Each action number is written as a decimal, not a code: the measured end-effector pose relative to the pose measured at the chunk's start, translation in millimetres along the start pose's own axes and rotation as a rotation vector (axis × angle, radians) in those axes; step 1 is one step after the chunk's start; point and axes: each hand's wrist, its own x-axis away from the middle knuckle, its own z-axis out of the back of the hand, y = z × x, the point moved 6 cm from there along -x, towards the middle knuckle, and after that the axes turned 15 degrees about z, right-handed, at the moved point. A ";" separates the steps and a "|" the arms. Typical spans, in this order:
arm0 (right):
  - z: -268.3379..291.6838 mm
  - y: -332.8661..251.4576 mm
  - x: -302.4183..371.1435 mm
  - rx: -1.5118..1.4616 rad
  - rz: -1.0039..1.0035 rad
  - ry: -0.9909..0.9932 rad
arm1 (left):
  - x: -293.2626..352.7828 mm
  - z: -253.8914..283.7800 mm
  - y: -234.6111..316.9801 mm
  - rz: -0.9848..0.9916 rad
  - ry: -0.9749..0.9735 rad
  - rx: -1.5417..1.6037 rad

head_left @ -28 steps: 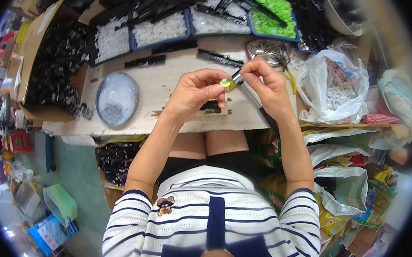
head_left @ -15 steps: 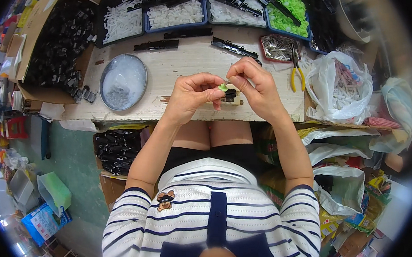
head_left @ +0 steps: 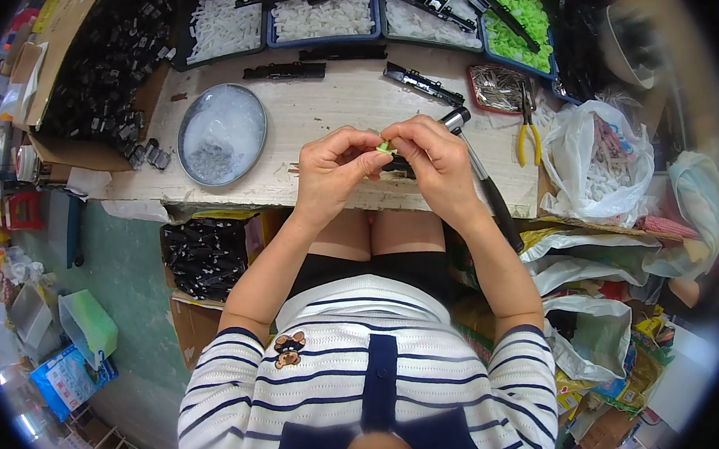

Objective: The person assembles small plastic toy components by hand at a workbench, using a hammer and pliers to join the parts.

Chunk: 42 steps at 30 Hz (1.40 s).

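Above the table's front edge, my two hands meet around a small light-green plastic part [head_left: 386, 148]. My left hand [head_left: 328, 166] pinches it between thumb and fingers. The fingertips of my right hand [head_left: 440, 165] are pressed together at the part's other side; whether they also hold a tiny piece is hidden. Under the hands a dark object [head_left: 398, 167] shows only partly on the table. Close beside my right hand lies a hammer [head_left: 494, 202] with a metal head and black handle.
Trays of white pieces [head_left: 324, 20] and green pieces [head_left: 516, 14] line the back, with black rails [head_left: 283, 71] before them. A round metal dish [head_left: 222, 136] and a box of black parts [head_left: 108, 65] stand left. Pliers [head_left: 530, 140], a pin tray [head_left: 496, 90] and a plastic bag [head_left: 602, 158] are right.
My right hand has shifted slightly left and down, its fingertips now against the green part. The hammer shows plainly beside it. The whole view has moved a little.
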 end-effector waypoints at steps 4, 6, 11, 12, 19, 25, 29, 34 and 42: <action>-2.7 -3.1 3.1 -0.007 -0.006 0.057 | 1.6 7.5 -6.6 0.054 0.032 0.106; -2.2 -9.4 3.6 0.081 0.046 0.038 | 1.8 10.7 -11.2 0.087 0.035 0.158; -7.6 -14.8 5.7 0.243 0.199 0.038 | 4.0 11.4 -11.7 0.115 0.026 0.188; -7.9 -16.7 6.4 0.281 0.222 0.050 | 5.1 11.8 -9.5 0.119 0.028 0.189; -9.9 2.4 13.6 0.400 0.192 -0.207 | 13.8 28.8 7.4 -0.249 0.236 -0.539; -20.3 7.3 11.0 0.452 0.234 -0.369 | 12.4 12.7 2.8 -0.412 0.247 -0.848; -25.5 8.8 4.7 0.445 0.267 -0.483 | 6.8 10.4 -6.9 -0.376 0.169 -0.800; -33.8 7.0 -1.5 0.462 0.288 -0.561 | 5.9 10.8 -5.5 -0.364 0.162 -0.809; -20.3 13.2 4.3 0.427 0.189 -0.583 | 3.4 10.0 -7.7 -0.367 0.136 -0.828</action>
